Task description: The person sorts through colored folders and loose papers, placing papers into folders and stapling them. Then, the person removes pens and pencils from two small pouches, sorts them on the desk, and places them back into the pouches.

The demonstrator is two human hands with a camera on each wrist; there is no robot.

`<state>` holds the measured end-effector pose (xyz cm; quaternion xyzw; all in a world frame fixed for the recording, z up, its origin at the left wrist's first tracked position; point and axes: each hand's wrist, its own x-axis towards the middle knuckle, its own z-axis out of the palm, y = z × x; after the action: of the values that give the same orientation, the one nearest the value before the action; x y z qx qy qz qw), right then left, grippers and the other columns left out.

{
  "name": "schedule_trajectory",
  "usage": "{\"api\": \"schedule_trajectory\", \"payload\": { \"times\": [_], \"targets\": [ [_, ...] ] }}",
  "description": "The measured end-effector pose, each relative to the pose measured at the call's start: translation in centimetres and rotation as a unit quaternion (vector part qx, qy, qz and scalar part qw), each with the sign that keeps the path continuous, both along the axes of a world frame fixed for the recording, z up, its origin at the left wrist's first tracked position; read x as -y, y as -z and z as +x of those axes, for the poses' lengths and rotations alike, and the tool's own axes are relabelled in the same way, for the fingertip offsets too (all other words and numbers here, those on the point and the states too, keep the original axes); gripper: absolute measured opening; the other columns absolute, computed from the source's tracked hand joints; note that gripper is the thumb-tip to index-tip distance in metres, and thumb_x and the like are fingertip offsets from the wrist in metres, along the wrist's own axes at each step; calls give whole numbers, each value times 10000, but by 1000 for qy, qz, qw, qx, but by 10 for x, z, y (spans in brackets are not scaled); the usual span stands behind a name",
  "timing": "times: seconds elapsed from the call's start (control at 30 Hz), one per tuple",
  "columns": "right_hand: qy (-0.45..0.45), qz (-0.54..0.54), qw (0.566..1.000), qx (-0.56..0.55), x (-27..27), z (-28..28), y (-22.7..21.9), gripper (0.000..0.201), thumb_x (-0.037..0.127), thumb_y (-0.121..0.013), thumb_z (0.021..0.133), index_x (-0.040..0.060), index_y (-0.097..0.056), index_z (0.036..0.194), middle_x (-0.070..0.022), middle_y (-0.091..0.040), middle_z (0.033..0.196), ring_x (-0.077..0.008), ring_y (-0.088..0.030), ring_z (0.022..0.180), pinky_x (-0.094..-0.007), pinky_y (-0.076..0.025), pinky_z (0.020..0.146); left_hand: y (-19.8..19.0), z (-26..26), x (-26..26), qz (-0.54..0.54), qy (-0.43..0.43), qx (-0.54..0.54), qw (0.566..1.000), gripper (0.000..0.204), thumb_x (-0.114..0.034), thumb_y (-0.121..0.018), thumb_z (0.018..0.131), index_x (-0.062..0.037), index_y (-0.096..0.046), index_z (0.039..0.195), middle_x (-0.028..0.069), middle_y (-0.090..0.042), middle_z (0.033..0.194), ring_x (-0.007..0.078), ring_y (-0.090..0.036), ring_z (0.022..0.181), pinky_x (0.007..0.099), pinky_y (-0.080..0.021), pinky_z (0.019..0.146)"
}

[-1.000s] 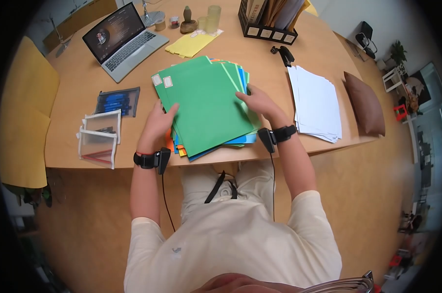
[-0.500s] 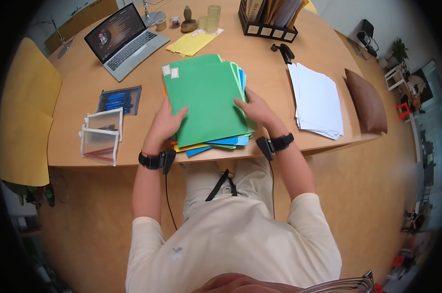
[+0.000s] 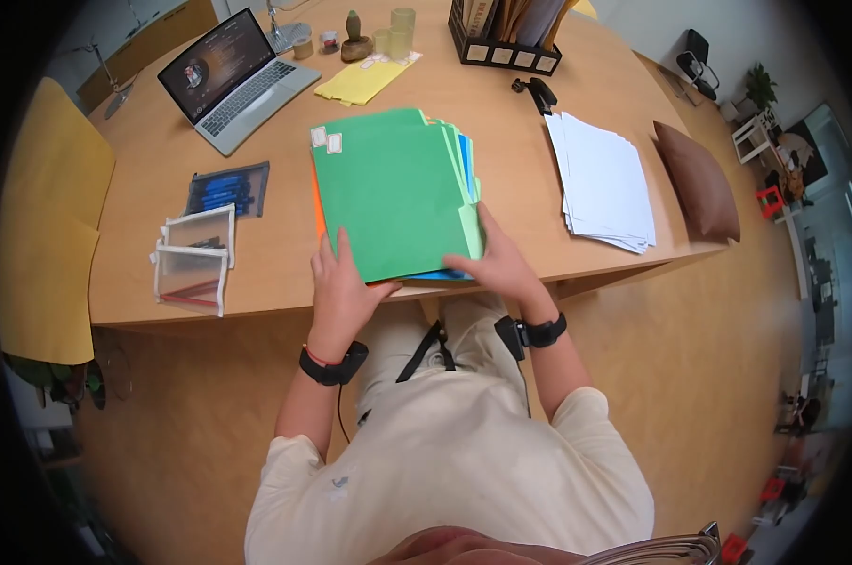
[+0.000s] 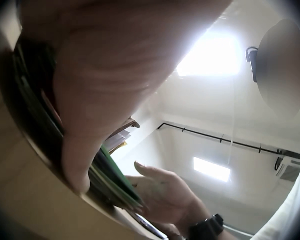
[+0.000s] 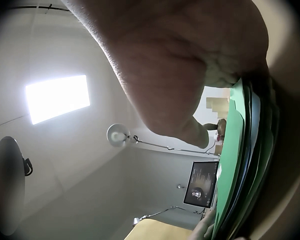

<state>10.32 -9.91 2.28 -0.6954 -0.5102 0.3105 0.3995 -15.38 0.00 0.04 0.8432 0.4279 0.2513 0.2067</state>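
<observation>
A stack of file folders [image 3: 393, 202] lies near the front edge of the table, a green one with white labels on top. Light green, blue and orange edges show beneath it. My left hand [image 3: 343, 294] touches the stack's near left corner, its thumb low along the near edge. At the near right corner my right hand [image 3: 499, 264] rests against the side. Its palm is flat to the folder edges in the left wrist view, and its thumb [image 5: 192, 134] stands above the top folder in the right wrist view. The layered edges run slightly uneven on the right.
White paper sheets [image 3: 603, 184] lie to the right beside a brown cushion [image 3: 697, 179], with a black stapler [image 3: 539, 94] behind them. On the left are zip pouches [image 3: 226, 191] and a laptop [image 3: 242, 89]. Yellow paper [image 3: 365, 82] and a black file box [image 3: 506, 55] stand farther back.
Both hands have slid from the stack's sides toward its near corners, the left thumb now at the near edge. The folders have straightened, and the blue and yellow edges at the front have drawn in.
</observation>
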Motion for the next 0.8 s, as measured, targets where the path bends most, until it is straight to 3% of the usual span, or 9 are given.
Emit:
{"api": "schedule_trajectory", "payload": {
  "times": [0.13,0.23,0.33,0.43,0.53,0.63,0.73,0.8],
  "targets": [
    [-81,51,992,79,4,-6,-2,1325,309,-962,683,-164,-145,1612,-385,-321,1648,-474,-366,1543,-477,-394,1226,5,-8,-10,-51,-11,-25,998,1169,-332,-990,685,28,-345,1591,348,-471,1498,526,-450,1346,570,-401,1133],
    [-50,78,971,220,-1,-2,26,1267,302,-965,651,-152,-235,1582,-394,-411,1557,-505,-406,1488,-521,-378,1226,5,-17,-14,18,-26,-40,999,1141,-305,-989,673,20,-370,1574,309,-516,1470,492,-486,1330,562,-387,1133],
    [-31,69,966,246,-7,-3,30,1175,277,-946,663,-149,-299,1547,-387,-470,1475,-523,-454,1422,-541,-385,1209,-10,-20,-34,-85,82,55,991,1117,-267,-990,645,-6,-395,1554,260,-555,1434,455,-503,1344,546,-375,1141],
    [-52,88,976,191,-17,-1,19,1082,257,-922,682,-144,-362,1516,-378,-522,1415,-529,-494,1366,-537,-427,1162,-2,-19,-32,-11,42,41,998,1039,-215,-971,658,-34,-428,1525,224,-572,1393,422,-511,1355,537,-376,1129],
    [-54,83,978,181,-23,5,17,964,234,-897,711,-119,-431,1478,-347,-579,1363,-511,-558,1293,-523,-480,1093,-15,-18,-29,-34,59,48,997,988,-182,-952,684,-46,-441,1519,204,-567,1424,420,-518,1354,540,-377,1115],
    [-57,22,982,177,-20,8,3,919,275,-871,779,-103,-452,1504,-332,-599,1429,-468,-593,1325,-464,-498,1108,-15,-18,-29,-51,75,34,995,944,-164,-930,717,-46,-449,1520,205,-553,1474,422,-527,1348,544,-390,1095],
    [-38,38,984,171,-20,7,5,836,246,-852,764,-94,-500,1441,-310,-648,1271,-495,-619,1192,-506,-523,1026,-6,-22,-29,-59,63,45,995,976,-190,-930,720,-65,-441,1555,189,-572,1499,470,-525,1307,515,-417,1123],
    [-19,32,983,182,-15,3,13,818,257,-847,775,-95,-509,1431,-307,-654,1278,-500,-616,1193,-511,-519,1030,-17,-29,-26,-54,86,29,994,947,-204,-920,750,-51,-434,1549,209,-564,1483,452,-527,1334,516,-418,1113]
  ]
}}
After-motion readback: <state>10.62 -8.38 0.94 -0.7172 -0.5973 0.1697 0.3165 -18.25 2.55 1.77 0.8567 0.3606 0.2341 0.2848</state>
